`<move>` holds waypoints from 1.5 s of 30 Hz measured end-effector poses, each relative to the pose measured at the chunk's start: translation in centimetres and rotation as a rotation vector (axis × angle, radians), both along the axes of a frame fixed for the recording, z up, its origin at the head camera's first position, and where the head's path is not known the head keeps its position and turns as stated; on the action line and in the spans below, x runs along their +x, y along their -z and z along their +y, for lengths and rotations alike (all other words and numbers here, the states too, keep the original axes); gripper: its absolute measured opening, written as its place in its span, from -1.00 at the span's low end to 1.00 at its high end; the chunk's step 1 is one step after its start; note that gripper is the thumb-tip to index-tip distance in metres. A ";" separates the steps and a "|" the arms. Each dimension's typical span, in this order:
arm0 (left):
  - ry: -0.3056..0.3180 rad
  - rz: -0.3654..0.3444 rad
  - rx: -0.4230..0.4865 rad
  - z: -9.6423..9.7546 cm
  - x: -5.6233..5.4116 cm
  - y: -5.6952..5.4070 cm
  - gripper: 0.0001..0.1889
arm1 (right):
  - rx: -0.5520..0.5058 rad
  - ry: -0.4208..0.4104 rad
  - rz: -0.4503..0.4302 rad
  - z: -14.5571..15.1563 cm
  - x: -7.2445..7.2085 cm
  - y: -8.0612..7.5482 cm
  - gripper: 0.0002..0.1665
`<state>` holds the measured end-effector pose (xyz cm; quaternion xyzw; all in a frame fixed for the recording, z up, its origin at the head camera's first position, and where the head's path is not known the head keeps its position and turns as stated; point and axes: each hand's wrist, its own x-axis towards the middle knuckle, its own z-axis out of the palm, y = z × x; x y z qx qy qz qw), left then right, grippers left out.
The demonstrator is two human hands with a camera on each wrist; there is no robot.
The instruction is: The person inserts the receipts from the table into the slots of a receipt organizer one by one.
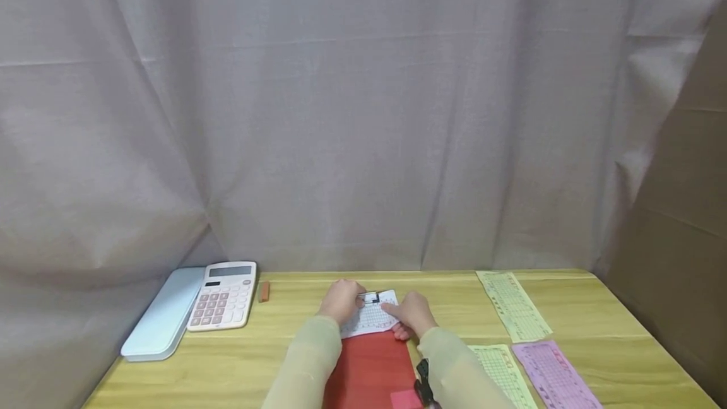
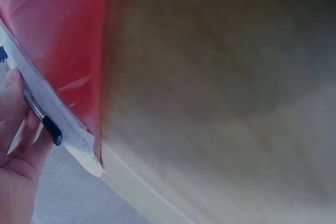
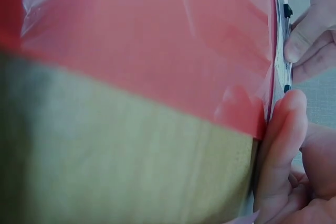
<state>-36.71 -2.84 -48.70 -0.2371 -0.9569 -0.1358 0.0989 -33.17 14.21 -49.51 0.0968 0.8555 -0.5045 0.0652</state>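
Note:
A white slip (image 1: 370, 322) with a printed grid lies over the top end of a red plastic folder (image 1: 372, 365). Across the slip's far edge runs a thin metal paper fastener (image 2: 32, 107) with black end pieces. My left hand (image 1: 339, 300) pinches the fastener and the slip's edge between thumb and fingers. At the right corner, my right hand (image 1: 416, 314) grips slip and folder, its thumb on top and its fingers below. Through the translucent red sheet (image 3: 147, 40) in the right wrist view, fingertips show faintly.
A white calculator (image 1: 224, 295) and a pale blue case (image 1: 161, 317) stand at left, beside a small brown block (image 1: 264, 291). Green slips (image 1: 514, 305) and a purple slip (image 1: 553, 374) lie at right. A pink piece (image 1: 406, 399) and a black object (image 1: 423, 380) are near the right sleeve.

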 end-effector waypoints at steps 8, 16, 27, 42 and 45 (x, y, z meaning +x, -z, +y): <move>0.012 -0.019 0.068 -0.9 0.1 -0.2 -0.87 | -0.001 -0.028 -0.002 -0.5 0.2 0.0 -0.58; 0.039 0.014 0.173 -1.3 0.1 0.2 -0.80 | -0.027 -0.038 -0.032 -0.2 0.1 -0.4 -0.59; -0.025 -0.066 0.208 -1.0 0.1 0.3 -0.77 | -0.009 -0.047 -0.058 0.1 0.3 -0.8 -0.57; -0.038 -0.101 0.183 -0.7 -0.1 0.0 -0.71 | -0.088 -0.038 -0.055 0.4 0.4 -0.5 -0.65; -0.041 -0.097 0.177 -0.5 -0.2 0.2 -0.71 | -0.108 -0.033 -0.040 0.5 0.6 -0.4 -0.67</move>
